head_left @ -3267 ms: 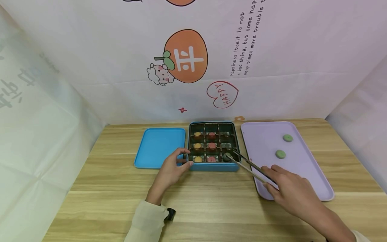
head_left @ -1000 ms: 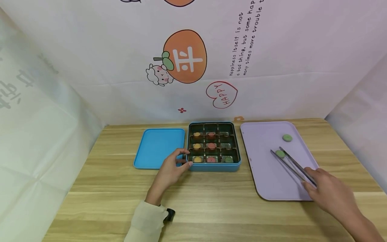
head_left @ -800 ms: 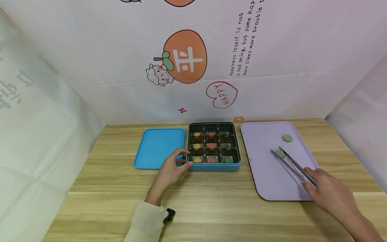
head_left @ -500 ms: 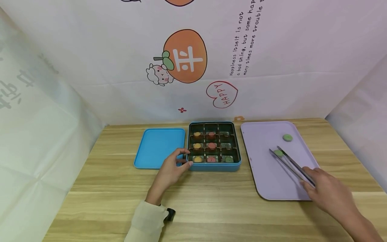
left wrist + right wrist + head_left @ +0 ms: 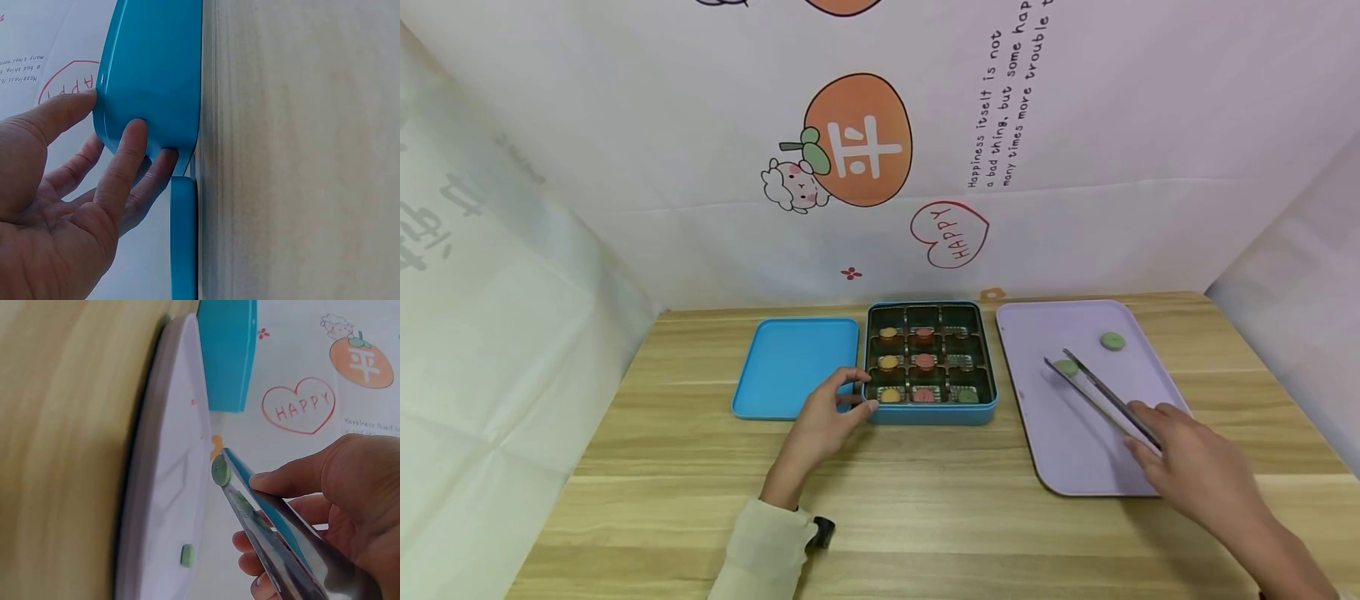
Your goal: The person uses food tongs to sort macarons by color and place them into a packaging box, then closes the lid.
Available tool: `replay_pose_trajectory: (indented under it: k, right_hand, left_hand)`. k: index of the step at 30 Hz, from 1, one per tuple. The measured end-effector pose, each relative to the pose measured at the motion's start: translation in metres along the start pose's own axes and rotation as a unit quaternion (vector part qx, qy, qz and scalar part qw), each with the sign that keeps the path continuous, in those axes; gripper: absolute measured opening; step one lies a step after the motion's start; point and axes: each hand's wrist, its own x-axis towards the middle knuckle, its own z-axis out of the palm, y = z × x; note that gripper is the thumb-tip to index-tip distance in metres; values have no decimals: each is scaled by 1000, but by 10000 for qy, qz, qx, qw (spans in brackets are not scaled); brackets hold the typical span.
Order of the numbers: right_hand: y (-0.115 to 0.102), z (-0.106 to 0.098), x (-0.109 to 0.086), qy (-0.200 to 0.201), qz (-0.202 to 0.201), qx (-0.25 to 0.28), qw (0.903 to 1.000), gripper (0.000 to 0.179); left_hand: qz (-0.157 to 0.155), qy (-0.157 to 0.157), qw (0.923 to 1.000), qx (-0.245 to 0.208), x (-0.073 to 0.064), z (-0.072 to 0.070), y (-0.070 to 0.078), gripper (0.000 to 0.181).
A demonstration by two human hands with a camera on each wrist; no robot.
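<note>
Blue box (image 5: 934,415), one, nine compartments, standing on the wooden desk (image 5: 880,500) between a blue lid (image 5: 797,367) and a purple tray (image 5: 1060,446). Contents, as I count them over my remote feed: three yellow pieces (image 5: 889,362), left column; three red pieces (image 5: 924,361), middle column; one green piece (image 5: 967,396), near compartment of the right column. The other two compartments there show only ridged liner. Outstanding: a second green piece (image 5: 1066,367), pinched between the tips of metal tongs (image 5: 1118,405) over the tray and apparently lifted; a third green piece (image 5: 1112,341), lying farther back on the tray. I judge seven of nine compartments filled and two left, matching the loose pieces; lid off. Left hand (image 5: 823,425): fingers spread, tips against the box's near-left corner. Right hand (image 5: 1198,467): fingers wrapped round the tongs. Markings: on the backdrop cloth (image 5: 700,108), a red heart (image 5: 951,235) lettered HAPPY; an orange fruit print (image 5: 865,187) bearing the character 平; sideways lettering, "Happiness itself is not a bad thing, but some hap…", "many times more trouble t…", cut off above. Faint characters on the left-hand cloth (image 5: 497,375) I cannot make out. Brand names: none that I can see.
</note>
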Motion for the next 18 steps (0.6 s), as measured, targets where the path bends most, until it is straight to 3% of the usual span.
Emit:
replay_pose_trajectory:
  k: [8,18]
  right_hand:
    - [-23,-5,9,24,-180,-17,9998,45]
    - [-49,-11,22,538,-725,-55,9959,44]
  left_hand:
    - [70,16,10000,50,-1,0,-1,35]
    - [54,18,10000,-9,0,0,-1,35]
